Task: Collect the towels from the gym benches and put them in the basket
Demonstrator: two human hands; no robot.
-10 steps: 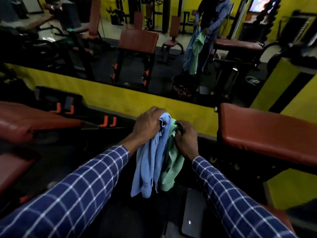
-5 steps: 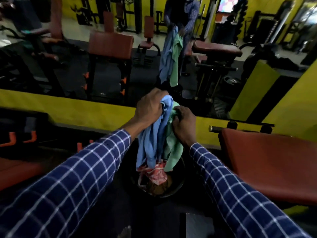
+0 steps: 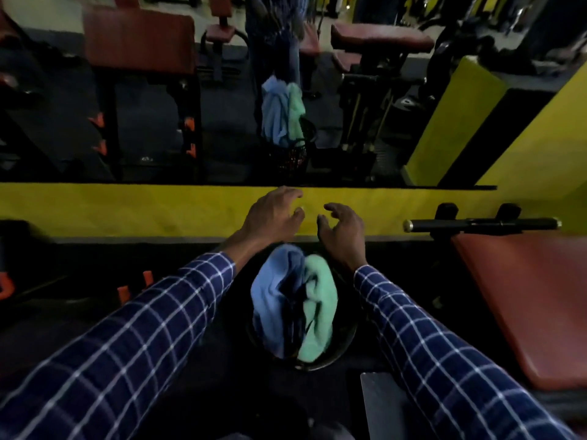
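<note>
Two towels are seen in one basket: a blue towel and a green towel. Two hands are counted: left hand, right hand.

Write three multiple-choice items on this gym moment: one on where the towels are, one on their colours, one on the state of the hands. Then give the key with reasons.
1. Where do the two towels lie?
A. On the red bench at right
B. In the dark basket on the floor
C. Over the yellow ledge

2. What colours are they?
A. Blue and green
B. Red and white
C. Both yellow

3. How are the hands?
A. Both gripping towels
B. One holding the basket
C. Both open and empty

Key:
1 B: the blue towel and green towel sit inside the basket, below the hands.
2 A: one is light blue, the other mint green.
3 C: the left hand and right hand hang above the basket with fingers spread, touching nothing.
</note>
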